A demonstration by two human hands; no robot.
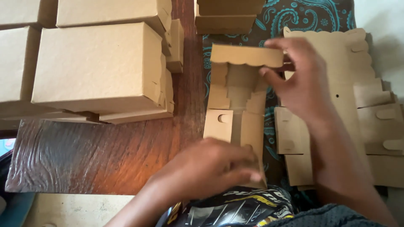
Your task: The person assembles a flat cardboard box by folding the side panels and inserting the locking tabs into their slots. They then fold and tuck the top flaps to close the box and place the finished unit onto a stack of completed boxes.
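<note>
Wooden table (105,155), folded boxes (99,67) stacked left. Both hands closed on box blank (237,107): left hand (210,166) near edge, right hand (301,84) pinching scalloped flap. Light, stiff, creasable; grip edges.

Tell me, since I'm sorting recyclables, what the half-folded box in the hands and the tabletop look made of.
The half-folded box, held by the left hand and right hand, looks like plain brown cardboard: matte, with die-cut tabs and crisp fold lines. The tabletop seems to be dark wood or a wood-look laminate; its grain shows and it has a slight sheen.
</note>
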